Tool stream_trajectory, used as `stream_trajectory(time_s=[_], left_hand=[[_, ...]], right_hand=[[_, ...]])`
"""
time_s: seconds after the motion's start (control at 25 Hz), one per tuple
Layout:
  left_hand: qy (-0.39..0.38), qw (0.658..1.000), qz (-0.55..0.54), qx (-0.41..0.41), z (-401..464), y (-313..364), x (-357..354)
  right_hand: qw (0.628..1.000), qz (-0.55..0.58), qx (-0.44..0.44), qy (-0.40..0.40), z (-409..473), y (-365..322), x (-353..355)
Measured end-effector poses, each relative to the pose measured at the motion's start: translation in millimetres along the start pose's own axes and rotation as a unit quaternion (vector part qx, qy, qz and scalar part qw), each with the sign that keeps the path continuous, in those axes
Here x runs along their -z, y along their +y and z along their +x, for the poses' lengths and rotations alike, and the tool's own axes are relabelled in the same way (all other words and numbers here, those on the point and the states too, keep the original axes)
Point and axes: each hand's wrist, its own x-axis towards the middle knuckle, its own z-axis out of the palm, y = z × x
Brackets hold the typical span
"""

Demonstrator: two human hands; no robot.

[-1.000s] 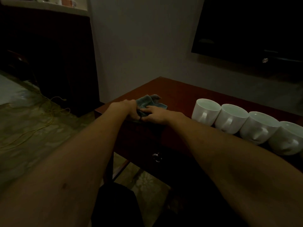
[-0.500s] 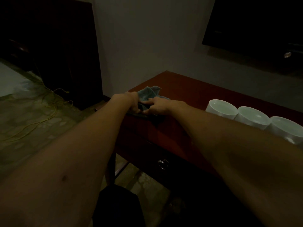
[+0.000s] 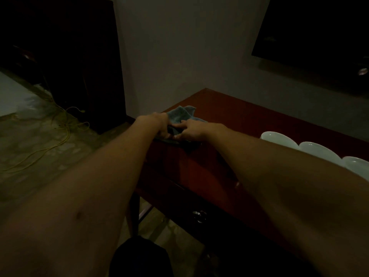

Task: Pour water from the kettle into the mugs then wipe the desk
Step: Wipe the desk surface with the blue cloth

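Observation:
A blue-grey cloth (image 3: pixel 182 114) lies bunched at the left end of the reddish-brown desk (image 3: pixel 235 114). My left hand (image 3: pixel 159 124) and my right hand (image 3: pixel 191 130) meet on the cloth's near edge, and both pinch it with their fingers. Three white mugs show only their rims behind my right forearm: the nearest to the cloth (image 3: pixel 276 137), a middle one (image 3: pixel 317 151) and one at the frame's right edge (image 3: pixel 357 164). No kettle is in view.
A dark cabinet (image 3: pixel 75 56) stands left of the desk by the wall. Yellow cable (image 3: pixel 60 134) trails over the patterned floor. A dark screen (image 3: pixel 319 37) hangs on the wall at upper right. The desk drawer has a metal handle (image 3: pixel 198 215).
The view has swung left and down, so the mugs slid toward the right edge and one left the frame. Both hands stay on the cloth at the desk's left end.

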Motion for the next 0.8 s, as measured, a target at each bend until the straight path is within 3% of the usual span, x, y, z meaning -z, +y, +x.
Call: stream_trajectory(time_s=[0.8], left_hand=[[-0.005,0.999,-0.029,-0.044,126,30,34]], right_hand=[[0.984,-0.163,-0.041,-0.056,94,79,73]])
